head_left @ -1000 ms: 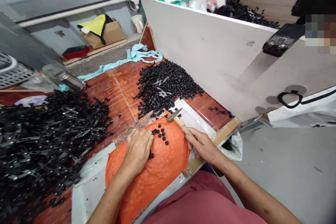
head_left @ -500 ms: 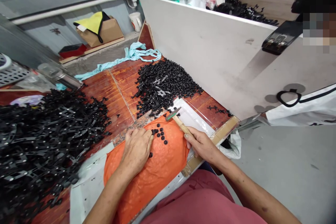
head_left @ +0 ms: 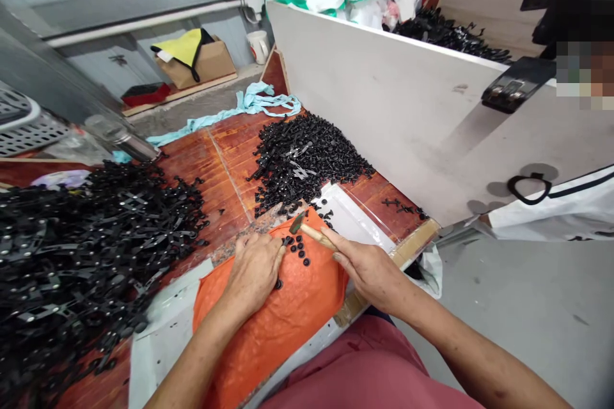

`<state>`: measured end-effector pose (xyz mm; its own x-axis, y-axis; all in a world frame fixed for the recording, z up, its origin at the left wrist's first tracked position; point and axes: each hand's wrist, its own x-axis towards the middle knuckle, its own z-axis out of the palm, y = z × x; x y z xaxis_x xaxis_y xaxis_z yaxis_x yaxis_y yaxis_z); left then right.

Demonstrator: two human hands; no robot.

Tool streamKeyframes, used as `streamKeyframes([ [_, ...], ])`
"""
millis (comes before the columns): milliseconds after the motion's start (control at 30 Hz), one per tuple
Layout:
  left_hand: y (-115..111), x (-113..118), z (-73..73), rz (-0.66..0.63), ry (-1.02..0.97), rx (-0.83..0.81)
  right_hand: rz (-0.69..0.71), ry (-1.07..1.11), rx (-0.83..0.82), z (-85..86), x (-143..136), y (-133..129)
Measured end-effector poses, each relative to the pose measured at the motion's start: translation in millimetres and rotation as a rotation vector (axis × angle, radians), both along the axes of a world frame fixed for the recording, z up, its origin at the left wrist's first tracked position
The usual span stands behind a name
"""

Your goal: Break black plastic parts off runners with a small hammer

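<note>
My right hand [head_left: 363, 267] grips the wooden handle of a small hammer [head_left: 314, 233], its dark head low over the orange cloth [head_left: 268, 339] in front of me. Close by the hammer head, my left hand [head_left: 252, 271] rests on the cloth with fingers curled in a pinch. A small black part [head_left: 286, 241] shows at its fingertips, mostly hidden by them. Several round black buttons [head_left: 300, 246] lie on the cloth just right of these fingers, and another peeks out beneath the left hand.
A large heap of black linked pieces [head_left: 96, 249] spreads at the left. Small black studs [head_left: 311, 147] are piled ahead, beside a white tray [head_left: 355, 214]. A pale upright panel [head_left: 384, 96] bounds the right side. A light-blue cloth strip [head_left: 225, 112] lies farther back.
The hammer head has swung down and left toward my left fingertips, and my right hand has turned with it. My left hand stays in place on the cloth. The view has shifted slightly.
</note>
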<state>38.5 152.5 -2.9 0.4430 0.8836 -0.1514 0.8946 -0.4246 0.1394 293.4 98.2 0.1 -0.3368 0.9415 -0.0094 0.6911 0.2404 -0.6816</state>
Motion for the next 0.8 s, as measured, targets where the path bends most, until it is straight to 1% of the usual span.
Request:
streamKeyframes([
  [100,1,-1,-3.3,0.011,-0.039,-0.017,0.045,-0.069,0.077,1.3,-9,0],
  [200,-1,-2,-7.5,0.011,-0.082,-0.022,0.086,-0.189,0.069,-3.1,-13,0],
  [367,-5,-2,-10.3,0.025,-0.119,0.010,0.030,-0.174,0.113,-4.8,-11,0],
  [467,-6,-1,-10.7,0.035,-0.112,0.014,0.079,-0.284,0.106,-7.2,-12,0],
  [533,-6,-2,-11.1,0.034,-0.103,0.012,0.091,-0.316,0.109,-10.1,-14,1],
  [633,-5,-3,-12.2,0.029,-0.094,0.022,0.065,-0.314,0.097,-12.1,-18,3],
  [700,-6,-3,-12.8,0.031,-0.096,0.026,0.061,-0.290,0.063,-9.4,-20,5],
  [733,-7,-1,-12.7,0.032,-0.099,0.022,0.060,-0.248,0.048,-7.0,-20,5],
  [800,-10,2,-10.9,0.028,-0.111,0.010,0.057,-0.081,0.030,-1.2,-18,6],
])
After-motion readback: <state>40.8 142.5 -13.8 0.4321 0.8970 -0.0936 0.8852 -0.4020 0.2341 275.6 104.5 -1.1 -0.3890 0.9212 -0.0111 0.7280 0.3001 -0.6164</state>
